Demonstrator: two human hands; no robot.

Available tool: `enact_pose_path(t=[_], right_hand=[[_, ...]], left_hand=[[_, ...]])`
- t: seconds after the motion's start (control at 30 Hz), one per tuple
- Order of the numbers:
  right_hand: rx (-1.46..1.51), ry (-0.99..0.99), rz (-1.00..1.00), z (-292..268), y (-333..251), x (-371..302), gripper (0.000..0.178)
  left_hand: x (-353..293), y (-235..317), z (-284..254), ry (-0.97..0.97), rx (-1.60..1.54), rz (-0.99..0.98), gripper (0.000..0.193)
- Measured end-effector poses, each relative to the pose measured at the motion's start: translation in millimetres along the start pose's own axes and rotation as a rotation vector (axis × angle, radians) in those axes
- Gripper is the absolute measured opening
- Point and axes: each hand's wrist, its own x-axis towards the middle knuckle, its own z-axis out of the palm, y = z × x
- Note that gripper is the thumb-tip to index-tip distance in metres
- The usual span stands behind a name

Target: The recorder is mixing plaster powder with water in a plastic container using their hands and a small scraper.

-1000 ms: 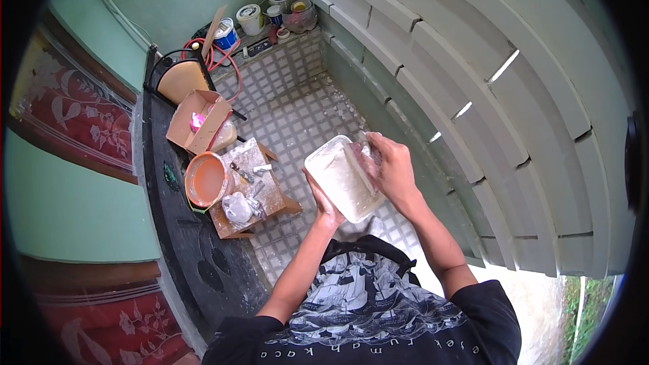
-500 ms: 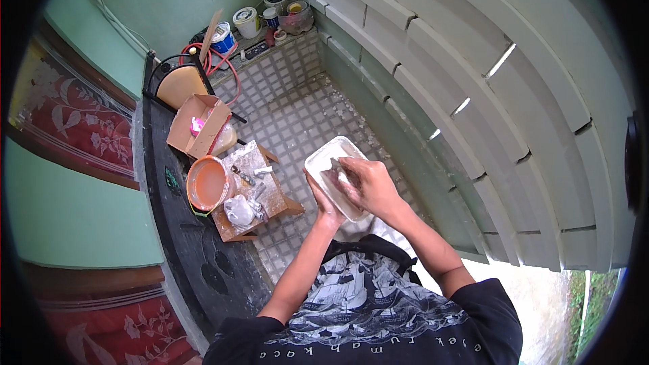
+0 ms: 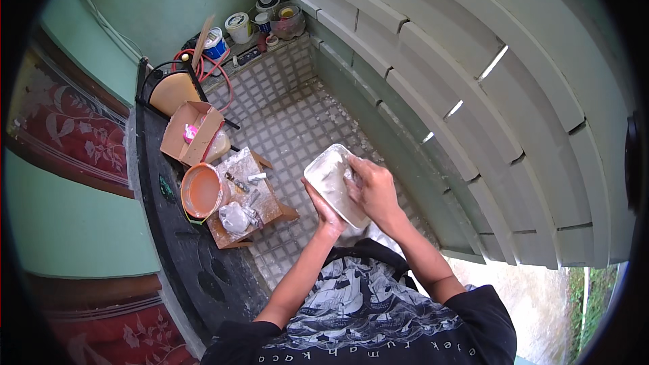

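Observation:
A white, shallow rectangular tray (image 3: 326,167) with rounded corners is held in front of my body, smeared inside with whitish paste. Wrapped round its left side and underside, my left hand (image 3: 326,212) supports it, with paste on the fingers. My right hand (image 3: 374,190) is closed over the tray's right half, its fingers bent down into it. They grip a flat, paste-covered scraper (image 3: 349,177), now mostly hidden by the fingers.
Left of me, a small wooden stool (image 3: 269,204) carries a white plastic bag (image 3: 234,217) and small tools. Beside it are an orange bucket (image 3: 203,190), a cardboard box (image 3: 203,136) and a chair (image 3: 170,94). Paint tubs (image 3: 238,28) stand at the back; a slatted wall (image 3: 466,94) curves along the right.
My right hand has shifted right and slightly down over the tray, uncovering more of its left side. The scraper's blade, plainer before, is now mostly behind the fingers. The view has shifted slightly.

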Motion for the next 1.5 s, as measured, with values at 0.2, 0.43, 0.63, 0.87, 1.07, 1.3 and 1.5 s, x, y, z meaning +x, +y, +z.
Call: enact_pose_path(t=[0.2,0.43,0.63,0.87,1.07,1.3,1.5], right_hand=[[0.201,0.034,-0.081,3,-9,-4,0.038],[0.130,0.042,-0.048,-14,3,8,0.039],[-0.078,0.047,-0.034,-20,12,13,0.038],[0.154,0.042,-0.057,-8,9,-5,0.038],[0.180,-0.036,0.014,-11,21,3,0.036],[0.102,0.139,-0.083,-34,47,28,0.037],[0.170,-0.118,-0.055,-22,48,18,0.040]], left_hand=[[1,1,-17,-0.041,0.005,-0.068,0.084],[5,4,-2,0.036,-0.016,0.000,0.085],[3,-1,8,-0.147,0.009,-0.049,0.083],[9,-17,-19,-0.046,-0.053,-0.124,0.082],[10,-25,-12,-0.055,-0.022,-0.070,0.081],[9,-28,12,-0.120,-0.096,-0.074,0.085],[20,-51,1,0.137,-0.003,0.009,0.085]])
